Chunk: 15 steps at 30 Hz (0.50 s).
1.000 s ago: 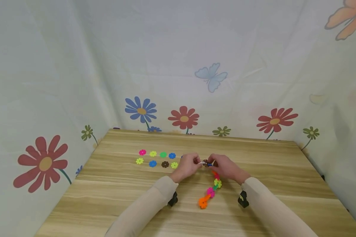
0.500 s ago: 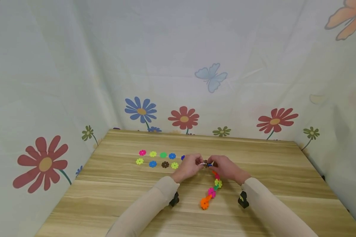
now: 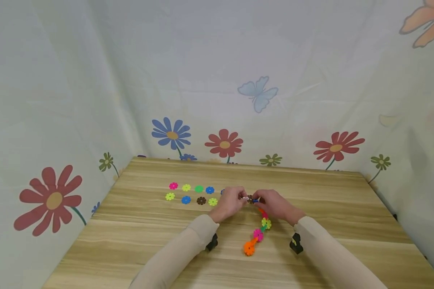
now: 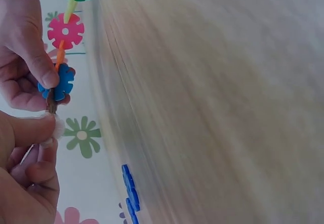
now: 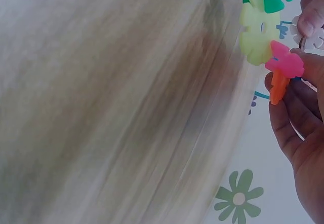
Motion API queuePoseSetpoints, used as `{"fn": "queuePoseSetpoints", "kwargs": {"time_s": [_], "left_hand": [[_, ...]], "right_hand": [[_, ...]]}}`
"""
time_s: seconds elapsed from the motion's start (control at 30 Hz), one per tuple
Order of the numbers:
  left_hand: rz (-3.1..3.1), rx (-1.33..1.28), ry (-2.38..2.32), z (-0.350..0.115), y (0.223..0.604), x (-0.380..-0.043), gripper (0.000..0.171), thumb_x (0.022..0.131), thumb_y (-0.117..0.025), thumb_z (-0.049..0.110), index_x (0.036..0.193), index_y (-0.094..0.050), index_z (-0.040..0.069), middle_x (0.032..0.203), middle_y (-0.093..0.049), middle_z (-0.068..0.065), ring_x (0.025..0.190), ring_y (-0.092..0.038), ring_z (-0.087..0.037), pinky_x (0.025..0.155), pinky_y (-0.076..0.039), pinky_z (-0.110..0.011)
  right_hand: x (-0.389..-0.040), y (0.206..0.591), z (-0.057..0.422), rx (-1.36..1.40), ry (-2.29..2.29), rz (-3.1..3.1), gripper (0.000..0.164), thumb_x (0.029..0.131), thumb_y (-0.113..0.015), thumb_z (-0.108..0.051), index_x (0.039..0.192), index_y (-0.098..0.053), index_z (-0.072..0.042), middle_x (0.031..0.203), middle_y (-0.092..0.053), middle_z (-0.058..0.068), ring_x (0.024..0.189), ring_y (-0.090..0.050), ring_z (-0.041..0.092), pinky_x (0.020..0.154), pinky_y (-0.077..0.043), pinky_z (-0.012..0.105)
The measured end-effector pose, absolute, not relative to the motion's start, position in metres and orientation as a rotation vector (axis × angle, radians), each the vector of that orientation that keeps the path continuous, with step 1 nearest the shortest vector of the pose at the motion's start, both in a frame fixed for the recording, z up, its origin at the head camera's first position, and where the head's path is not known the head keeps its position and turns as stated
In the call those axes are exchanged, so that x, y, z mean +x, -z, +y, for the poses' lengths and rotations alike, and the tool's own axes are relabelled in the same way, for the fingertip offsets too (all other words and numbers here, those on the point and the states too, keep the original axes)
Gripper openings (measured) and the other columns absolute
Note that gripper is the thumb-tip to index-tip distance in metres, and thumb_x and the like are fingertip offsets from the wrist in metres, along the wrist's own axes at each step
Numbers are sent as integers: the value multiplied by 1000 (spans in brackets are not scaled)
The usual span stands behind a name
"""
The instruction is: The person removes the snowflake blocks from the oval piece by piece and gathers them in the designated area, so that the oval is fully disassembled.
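My left hand (image 3: 231,204) pinches a white flower-shaped snowflake disc (image 4: 59,127) between thumb and fingertips. The white disc meets a brown disc (image 4: 51,103), seen nearly edge-on in the left wrist view. Close beside it, my right hand (image 3: 275,204) grips a blue disc (image 4: 64,84) at the upper end of a chain of interlocked discs. Below the right hand the chain hangs toward me through orange, red-pink, a yellow disc (image 3: 266,223), green and a pink disc (image 3: 258,235), ending in an orange disc (image 3: 249,248). Fingers partly hide the joint.
Loose discs lie in two rows left of my hands on the wooden table (image 3: 141,237), among them a pink disc (image 3: 173,186), a green disc (image 3: 199,188) and a brown disc (image 3: 201,200). A dark blue disc (image 3: 222,192) sits partly behind my left hand. A flower-print curtain (image 3: 202,80) stands behind.
The white disc has turned in my left fingers, from edge-on to showing more of its face. The chain's lower end has swung slightly right. Both hands stay almost in place.
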<state>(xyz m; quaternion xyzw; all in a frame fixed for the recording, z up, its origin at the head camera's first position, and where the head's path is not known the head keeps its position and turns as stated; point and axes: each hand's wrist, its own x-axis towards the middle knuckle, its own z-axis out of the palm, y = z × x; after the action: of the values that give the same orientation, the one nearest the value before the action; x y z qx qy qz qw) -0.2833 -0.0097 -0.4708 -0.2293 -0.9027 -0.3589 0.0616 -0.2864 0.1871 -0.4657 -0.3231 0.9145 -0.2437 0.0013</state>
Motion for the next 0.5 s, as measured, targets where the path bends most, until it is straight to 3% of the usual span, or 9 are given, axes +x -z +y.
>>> {"fn": "queuePoseSetpoints", "kwargs": {"time_s": [0.5], "left_hand": [[-2777,-703,1241,-21,472,-286,13,87,-69,16,78,-61,16,73,-60,8,65,-54,-7,59,-46,-22]], "right_hand": [[-288,469,191,-958,795,2876,8,90,-65,-9,98,-65,-10,91,-65,-2,71,-55,7,65,-48,28]]}}
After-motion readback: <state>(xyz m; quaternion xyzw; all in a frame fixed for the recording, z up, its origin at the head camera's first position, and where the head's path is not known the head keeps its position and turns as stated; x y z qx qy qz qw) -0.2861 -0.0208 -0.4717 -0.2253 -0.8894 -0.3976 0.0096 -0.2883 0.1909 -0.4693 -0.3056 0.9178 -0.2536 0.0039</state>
